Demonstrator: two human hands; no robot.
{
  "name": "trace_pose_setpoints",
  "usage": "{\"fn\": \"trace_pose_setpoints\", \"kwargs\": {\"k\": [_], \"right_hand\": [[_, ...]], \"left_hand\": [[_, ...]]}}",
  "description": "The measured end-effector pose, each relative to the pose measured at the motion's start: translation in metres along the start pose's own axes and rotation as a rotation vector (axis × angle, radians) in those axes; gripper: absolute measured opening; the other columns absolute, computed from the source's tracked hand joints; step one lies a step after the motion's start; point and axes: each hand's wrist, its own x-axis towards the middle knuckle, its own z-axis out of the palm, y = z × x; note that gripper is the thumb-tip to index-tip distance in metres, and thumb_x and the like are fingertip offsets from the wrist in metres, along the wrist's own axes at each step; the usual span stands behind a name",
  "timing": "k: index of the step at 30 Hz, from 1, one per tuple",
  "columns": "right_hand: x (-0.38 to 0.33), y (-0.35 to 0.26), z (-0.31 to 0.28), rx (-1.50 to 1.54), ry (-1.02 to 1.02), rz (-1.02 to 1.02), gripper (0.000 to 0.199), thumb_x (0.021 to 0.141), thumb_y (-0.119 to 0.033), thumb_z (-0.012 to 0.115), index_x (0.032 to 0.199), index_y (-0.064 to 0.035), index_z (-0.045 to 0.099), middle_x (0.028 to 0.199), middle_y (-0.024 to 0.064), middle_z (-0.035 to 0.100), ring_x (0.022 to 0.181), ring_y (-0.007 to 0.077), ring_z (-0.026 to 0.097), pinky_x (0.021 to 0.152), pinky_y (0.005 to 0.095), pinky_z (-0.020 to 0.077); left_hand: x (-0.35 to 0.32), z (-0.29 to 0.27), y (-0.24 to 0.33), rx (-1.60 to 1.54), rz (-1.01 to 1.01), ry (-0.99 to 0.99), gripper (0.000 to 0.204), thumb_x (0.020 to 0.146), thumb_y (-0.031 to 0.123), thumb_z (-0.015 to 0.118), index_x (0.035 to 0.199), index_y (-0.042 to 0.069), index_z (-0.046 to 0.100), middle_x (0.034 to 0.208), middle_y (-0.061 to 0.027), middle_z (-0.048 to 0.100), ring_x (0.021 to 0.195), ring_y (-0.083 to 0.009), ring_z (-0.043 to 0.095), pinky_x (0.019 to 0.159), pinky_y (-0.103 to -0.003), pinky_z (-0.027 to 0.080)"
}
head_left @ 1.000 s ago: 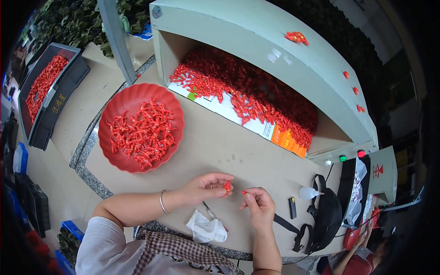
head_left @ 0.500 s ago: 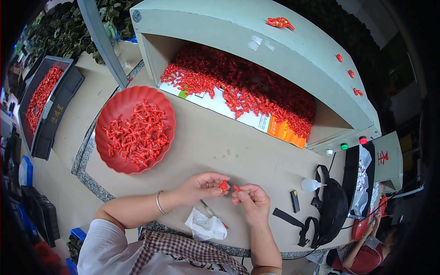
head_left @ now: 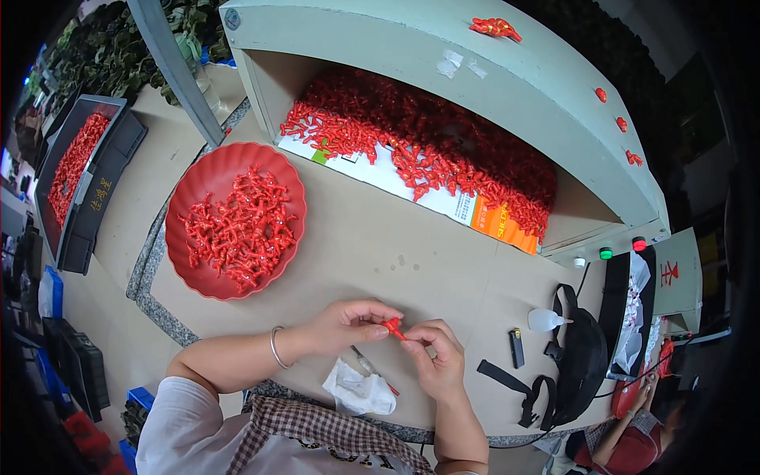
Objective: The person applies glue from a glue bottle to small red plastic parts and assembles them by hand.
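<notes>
Above the near part of the table, my left hand pinches a small glossy red plastic piece between thumb and fingers. My right hand comes in from the right, its thumb and fingertips closed on the thin red end on that side. The two red parts now meet in one line; whether they are joined is too small to tell. Just below my hands lie a crumpled white cloth and a thin tool with a red end. A scalloped red bowl of similar red pieces stands to the left.
A pale green hood shelters a heap of red pieces at the back. On the right are a white squeeze bottle, a small black object and a black bag. A grey crate sits far left; another person is lower right.
My hands have come closer together. The red part in my right fingers, apart from the left one before, now meets it. The view has shifted slightly.
</notes>
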Motion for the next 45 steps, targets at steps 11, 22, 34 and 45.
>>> {"fn": "trace_pose_setpoints", "kwargs": {"k": [11, 22, 34, 45], "right_hand": [[0.001, 0.005, 0.011, -0.413, 0.153, -0.283, 0.012, 0.070, -0.004, 0.067, 0.078, -0.0071, 0.058, 0.080, 0.0043, 0.057, 0.074, 0.0213, 0.049, 0.069, 0.0310, 0.0394], [0.000, 0.004, 0.010, -0.627, 0.213, -0.474, 0.016, 0.065, -0.007, 0.067, 0.078, -0.0129, 0.061, 0.081, -0.0023, 0.058, 0.077, 0.0168, 0.050, 0.077, 0.0356, 0.0348], [-0.002, 0.003, 0.010, -0.785, 0.214, -0.542, 0.018, 0.065, -0.005, 0.063, 0.080, -0.0150, 0.062, 0.084, -0.0042, 0.057, 0.079, 0.0135, 0.051, 0.085, 0.0369, 0.0315], [0.004, 0.004, 0.008, -0.660, 0.160, -0.439, 0.016, 0.065, -0.005, 0.067, 0.077, -0.0137, 0.061, 0.082, -0.0031, 0.058, 0.077, 0.0166, 0.050, 0.085, 0.0399, 0.0322]], "left_hand": [[0.000, 0.000, 0.007, 0.329, 0.173, 0.078, 0.026, 0.084, 0.001, 0.054, 0.110, 0.004, 0.057, 0.100, -0.0057, 0.053, 0.094, -0.0135, 0.053, 0.080, -0.025, 0.045], [0.002, -0.003, 0.004, 0.358, 0.269, 0.060, 0.022, 0.083, 0.002, 0.055, 0.104, 0.001, 0.059, 0.100, -0.0081, 0.056, 0.092, -0.0152, 0.055, 0.079, -0.026, 0.047], [0.004, -0.006, 0.004, 0.387, 0.267, 0.035, 0.021, 0.083, 0.001, 0.055, 0.103, 0.002, 0.059, 0.101, -0.0085, 0.056, 0.093, -0.0159, 0.055, 0.079, -0.026, 0.047], [0.003, -0.006, 0.000, 0.314, 0.143, 0.079, 0.022, 0.083, 0.001, 0.054, 0.105, 0.002, 0.059, 0.101, -0.0066, 0.055, 0.093, -0.0141, 0.055, 0.081, -0.025, 0.046]]}}
